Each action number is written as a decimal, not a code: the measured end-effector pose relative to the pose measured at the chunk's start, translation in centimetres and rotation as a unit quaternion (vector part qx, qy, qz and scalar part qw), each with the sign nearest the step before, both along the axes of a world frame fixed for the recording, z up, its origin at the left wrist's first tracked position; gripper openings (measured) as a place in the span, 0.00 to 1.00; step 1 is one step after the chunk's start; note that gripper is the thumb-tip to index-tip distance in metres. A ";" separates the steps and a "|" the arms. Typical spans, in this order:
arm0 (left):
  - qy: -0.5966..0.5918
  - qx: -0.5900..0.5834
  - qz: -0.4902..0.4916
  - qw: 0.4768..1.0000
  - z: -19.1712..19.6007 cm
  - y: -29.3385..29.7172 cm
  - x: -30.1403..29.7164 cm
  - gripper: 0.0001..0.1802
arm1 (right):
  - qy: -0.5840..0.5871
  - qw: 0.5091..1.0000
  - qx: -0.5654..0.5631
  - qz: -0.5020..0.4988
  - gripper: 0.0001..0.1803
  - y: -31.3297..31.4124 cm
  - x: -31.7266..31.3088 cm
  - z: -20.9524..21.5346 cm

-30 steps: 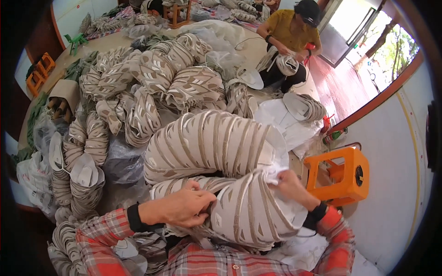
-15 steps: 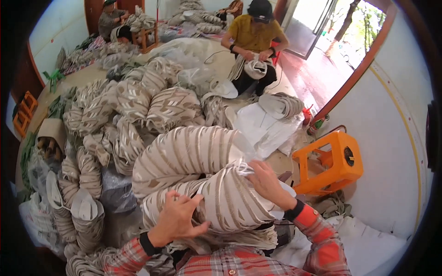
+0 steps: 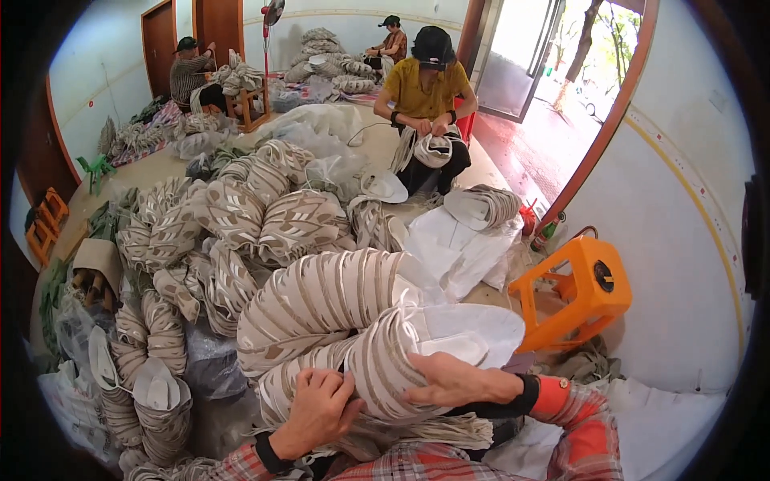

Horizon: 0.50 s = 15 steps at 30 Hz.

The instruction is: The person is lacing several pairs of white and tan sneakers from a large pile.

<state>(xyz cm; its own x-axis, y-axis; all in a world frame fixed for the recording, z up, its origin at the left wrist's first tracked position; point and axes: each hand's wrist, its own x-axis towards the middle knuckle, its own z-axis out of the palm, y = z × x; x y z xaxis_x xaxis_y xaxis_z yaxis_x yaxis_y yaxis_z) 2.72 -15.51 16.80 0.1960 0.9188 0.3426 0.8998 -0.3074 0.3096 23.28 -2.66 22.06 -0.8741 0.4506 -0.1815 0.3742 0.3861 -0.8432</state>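
A long curved bundle of nested beige and white shoe uppers (image 3: pixel 321 301) is bent double in front of me. White laces (image 3: pixel 409 301) are knotted near the end of its near arm. My left hand (image 3: pixel 317 409) curls its fingers onto that near arm, by a dark gap between the uppers. Against the bundle's right end lies my right hand (image 3: pixel 457 380), thumb and fingers apart and stretched along the surface. Beyond it, a white insole-shaped sheet (image 3: pixel 481 325) sticks out of the bundle's end. What is under my palms is hidden.
More bundles of uppers (image 3: pixel 301 224) are heaped to the left and ahead. An orange stool (image 3: pixel 597 276) stands at the right, with white sheeting (image 3: pixel 457 244) before it. A person in a yellow shirt (image 3: pixel 429 88) handles uppers ahead; two others sit further back.
My right hand has moved down from the laces onto the side of the bundle. The left fingers have drawn together onto the bundle. The near arm has turned, showing more white sheet.
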 end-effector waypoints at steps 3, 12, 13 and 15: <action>-0.038 -0.006 0.025 0.999 -1.2 0.4 -0.6 0.32 | -0.048 0.994 0.061 -0.075 0.24 -2.9 -0.9 -2.0; -0.033 -0.255 -0.001 0.966 2.1 10.1 -0.1 0.30 | -0.111 0.991 0.014 -0.079 0.35 -5.5 0.0 -2.6; 0.044 -0.443 -0.053 0.894 2.6 12.5 0.3 0.29 | -0.108 0.990 0.012 -0.085 0.35 -5.8 0.5 -2.9; -0.044 -0.491 -0.039 0.869 1.2 14.6 1.6 0.27 | -0.093 0.992 0.034 -0.073 0.35 -6.3 0.7 -3.2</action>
